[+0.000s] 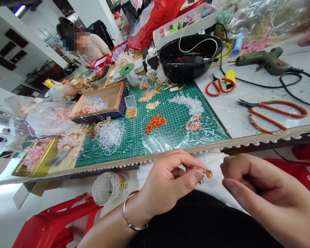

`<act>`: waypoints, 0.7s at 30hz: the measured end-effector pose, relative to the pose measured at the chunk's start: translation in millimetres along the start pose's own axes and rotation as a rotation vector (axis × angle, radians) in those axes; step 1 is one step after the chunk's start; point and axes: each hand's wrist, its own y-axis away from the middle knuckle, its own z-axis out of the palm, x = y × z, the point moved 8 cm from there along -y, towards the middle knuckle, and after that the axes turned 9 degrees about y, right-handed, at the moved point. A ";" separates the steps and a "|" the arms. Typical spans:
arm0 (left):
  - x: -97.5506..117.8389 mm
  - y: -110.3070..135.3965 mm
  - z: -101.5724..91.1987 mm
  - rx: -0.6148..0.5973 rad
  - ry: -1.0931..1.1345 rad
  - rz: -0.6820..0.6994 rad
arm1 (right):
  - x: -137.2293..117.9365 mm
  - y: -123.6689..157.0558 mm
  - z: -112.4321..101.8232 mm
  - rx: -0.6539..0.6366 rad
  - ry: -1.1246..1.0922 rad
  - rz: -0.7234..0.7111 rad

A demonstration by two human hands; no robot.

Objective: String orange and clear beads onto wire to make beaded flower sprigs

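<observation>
My left hand [167, 181] is held over my lap, just below the table's front edge, with its fingers pinched on a thin wire [196, 168] that carries small orange beads [208, 174]. A silver bangle [130, 215] circles that wrist. My right hand [253, 182] is beside it, fingers curled and pinched close to the wire's end, touching or nearly touching it. On the green cutting mat [155, 137] lie piles of orange beads [156, 123] and clear beads [111, 134].
Red-handled scissors [271, 113], smaller scissors [219, 86], a glue gun [263, 60] with its cord and a black bowl [189, 57] sit at the right. A wooden tray [100, 103] and a gold tin [38, 162] stand left. Another person [88, 44] works beyond. Red stools [54, 224] flank me.
</observation>
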 end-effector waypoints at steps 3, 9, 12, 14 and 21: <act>0.2 0.7 1.0 -0.006 0.013 0.012 | 4.1 0.4 1.1 -0.016 -0.029 0.020; 0.2 0.5 2.9 -0.007 0.027 0.014 | -1.8 10.0 -0.5 0.037 0.001 -0.073; 1.6 0.8 3.1 -0.001 0.011 0.022 | -8.8 11.9 -0.7 0.049 0.004 -0.146; 2.0 1.3 2.7 0.004 -0.030 0.026 | -10.2 11.5 -0.4 0.046 0.010 -0.156; 7.4 1.6 3.9 -0.021 -0.117 0.073 | 0.4 7.3 4.5 -0.002 0.003 -0.034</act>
